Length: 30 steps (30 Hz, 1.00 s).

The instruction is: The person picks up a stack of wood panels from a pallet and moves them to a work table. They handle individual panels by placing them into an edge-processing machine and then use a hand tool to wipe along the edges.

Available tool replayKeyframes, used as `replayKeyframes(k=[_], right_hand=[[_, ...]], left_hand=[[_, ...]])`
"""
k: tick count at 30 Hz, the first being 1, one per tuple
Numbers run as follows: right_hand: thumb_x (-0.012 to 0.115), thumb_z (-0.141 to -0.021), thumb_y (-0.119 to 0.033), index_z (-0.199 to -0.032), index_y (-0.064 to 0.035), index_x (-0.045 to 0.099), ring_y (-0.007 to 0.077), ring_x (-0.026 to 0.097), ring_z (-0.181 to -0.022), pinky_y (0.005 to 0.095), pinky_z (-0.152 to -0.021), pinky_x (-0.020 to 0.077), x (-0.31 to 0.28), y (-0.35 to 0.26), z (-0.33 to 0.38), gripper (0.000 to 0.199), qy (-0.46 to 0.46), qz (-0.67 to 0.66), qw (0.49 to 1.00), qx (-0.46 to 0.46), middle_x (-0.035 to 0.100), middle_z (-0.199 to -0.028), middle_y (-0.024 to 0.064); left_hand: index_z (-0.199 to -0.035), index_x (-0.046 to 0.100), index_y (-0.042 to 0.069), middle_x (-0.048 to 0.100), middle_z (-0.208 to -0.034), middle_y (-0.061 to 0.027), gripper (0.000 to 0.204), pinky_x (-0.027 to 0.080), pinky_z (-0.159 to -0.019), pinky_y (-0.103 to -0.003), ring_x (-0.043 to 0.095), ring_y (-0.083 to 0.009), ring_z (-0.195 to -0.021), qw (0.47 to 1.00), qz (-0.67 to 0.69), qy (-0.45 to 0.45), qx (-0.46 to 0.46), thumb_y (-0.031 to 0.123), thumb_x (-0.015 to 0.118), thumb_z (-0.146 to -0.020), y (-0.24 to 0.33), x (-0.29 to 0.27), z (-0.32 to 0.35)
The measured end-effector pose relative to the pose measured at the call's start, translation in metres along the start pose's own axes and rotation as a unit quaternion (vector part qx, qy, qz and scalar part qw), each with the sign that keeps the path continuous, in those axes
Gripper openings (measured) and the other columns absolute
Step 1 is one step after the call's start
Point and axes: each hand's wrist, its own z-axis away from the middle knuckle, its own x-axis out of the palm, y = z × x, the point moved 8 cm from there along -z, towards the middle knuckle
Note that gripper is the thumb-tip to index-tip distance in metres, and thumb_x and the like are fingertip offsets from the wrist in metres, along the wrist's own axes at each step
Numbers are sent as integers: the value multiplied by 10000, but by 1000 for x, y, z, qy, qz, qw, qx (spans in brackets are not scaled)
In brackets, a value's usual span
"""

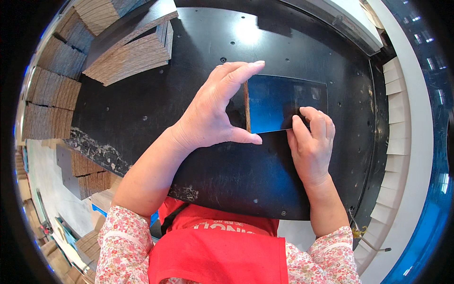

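Observation:
A dark, glossy rectangular board (272, 104) with a raw brown particle-board edge on its left lies on the black worktable (142, 142). My left hand (213, 104) reaches round its left end, thumb and fingers spread wide, the thumb by the near left corner and the fingers by the far left corner. A gap shows between the palm and the brown edge. My right hand (312, 142) is bent at the board's near edge toward the right, fingertips on its top and the thumb along that edge. The thumb tip's contact is partly hidden.
Several dark-faced particle-board pieces (127, 61) are stacked at the table's far left. More stacks of cut boards (52, 90) line the left side. A white machine part (354, 23) stands at the far right, with overlapping pale strips (397, 123) down the right side.

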Motion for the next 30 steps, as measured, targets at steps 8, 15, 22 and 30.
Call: replayKeyframes(k=[8, 15, 22, 30], right_hand=[[721, -776, -78, -969, -53, 702, 276, 571, -1077, 440, -1026, 439, 3, -3, 0, 195, -5, -4, 1000, -21, 629, -1126, 74], [701, -786, -94, -945, -70, 727, 229, 579, -1088, 441, -1070, 412, 9, -6, -1, 163, -2, 15, 999, -34, 650, -1123, 47], [696, -783, -98, -928, -67, 722, 234, 587, -1069, 429, -1049, 426, 7, -6, -2, 151, 26, 19, 999, -39, 656, -1096, 49], [692, -773, -101, -925, -65, 723, 245, 585, -1061, 424, -1009, 440, 8, -5, 0, 159, 45, 1, 998, -40, 651, -1089, 50]], left_hand=[[-1469, 445, 52, 560, -1331, -163, 1115, 439, -1073, -416, 544, -313, -1254, 998, 33, -13, -49, 335, 985, -535, -11, -2, 3], [-1286, 637, 115, 557, -1371, -134, 700, 297, -1168, -520, 475, -329, -1343, 979, -205, 10, 12, 487, 848, -732, -2, -24, 0], [-1406, 539, 142, 466, -1480, -108, 621, 198, -1189, -558, 331, -359, -1429, 845, -492, 172, -117, 419, 711, -877, -40, -113, 3], [-1488, 420, 129, 463, -1491, -85, 709, 195, -1208, -541, 356, -316, -1431, 824, -529, 150, -136, 403, 699, -896, -71, -156, 29]])
